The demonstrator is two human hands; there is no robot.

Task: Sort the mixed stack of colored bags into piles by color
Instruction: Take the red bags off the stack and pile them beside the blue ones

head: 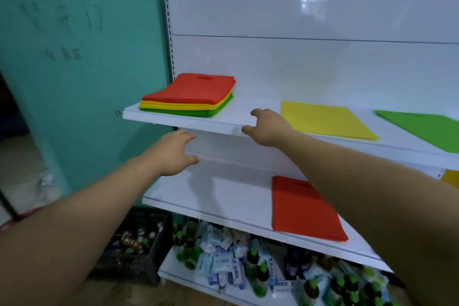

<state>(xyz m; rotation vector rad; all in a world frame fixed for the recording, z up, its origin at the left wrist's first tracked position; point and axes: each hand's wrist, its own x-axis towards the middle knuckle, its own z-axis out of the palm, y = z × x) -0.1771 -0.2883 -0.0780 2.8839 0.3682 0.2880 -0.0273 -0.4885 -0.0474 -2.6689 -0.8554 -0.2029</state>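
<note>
A mixed stack of bags [188, 95], red on top with yellow and green below, lies at the left end of the upper white shelf [188, 120]. A yellow bag [325, 120] and a green bag [427, 129] lie flat further right on that shelf. A red bag [303, 208] lies on the middle shelf [211, 199]. My left hand [173, 154] hovers below the upper shelf's edge, fingers relaxed, holding nothing. My right hand [269, 126] is over the shelf's front edge, between the stack and the yellow bag, fingers loose and empty.
The bottom shelf holds green-capped bottles [258, 273] and tissue packs [223, 261]. A dark crate of bottles [139, 243] stands on the floor at left. A teal wall [74, 57] borders the shelving on the left. Another yellow item [450, 177] peeks in at the right.
</note>
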